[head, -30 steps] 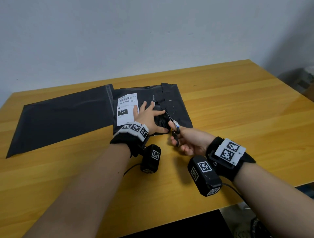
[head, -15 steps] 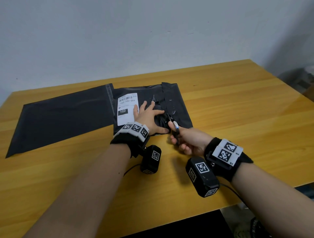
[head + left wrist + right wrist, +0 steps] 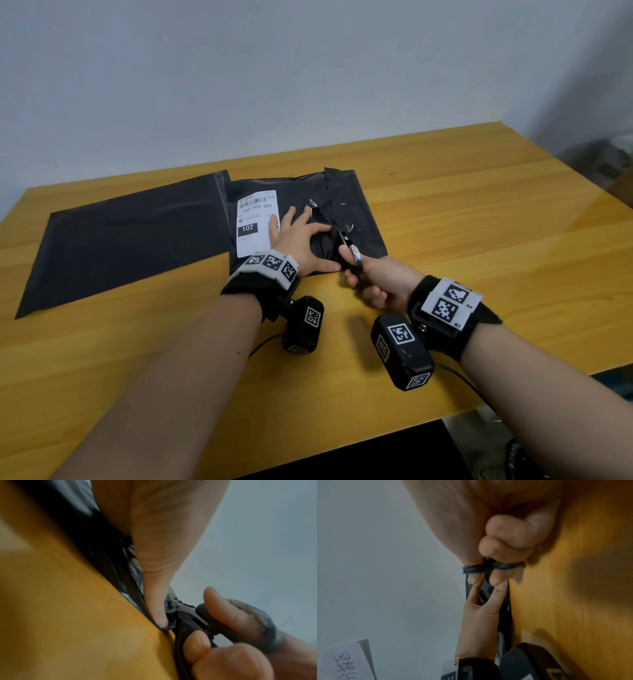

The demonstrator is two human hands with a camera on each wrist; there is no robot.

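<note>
A black plastic mailer bag (image 3: 356, 219) with a white shipping label (image 3: 255, 219) lies on the wooden table (image 3: 479, 212). My left hand (image 3: 301, 240) lies flat on it with fingers spread, pressing it down beside a jagged cut. My right hand (image 3: 373, 277) grips black-handled scissors (image 3: 349, 250), thumb and fingers through the loops (image 3: 494, 566). The blades (image 3: 181, 607) point into the bag's near edge next to my left thumb (image 3: 157, 609). The blade tips are hidden in the plastic.
A second, flat black mailer bag (image 3: 126, 236) lies to the left, touching the first. The table's near edge (image 3: 342, 455) runs below my forearms. A grey wall stands behind the table. Dark clutter (image 3: 603, 161) sits off the table at far right.
My right hand has pushed the scissors a little forward into the bag along the cut. My left hand has stayed pressed on the bag.
</note>
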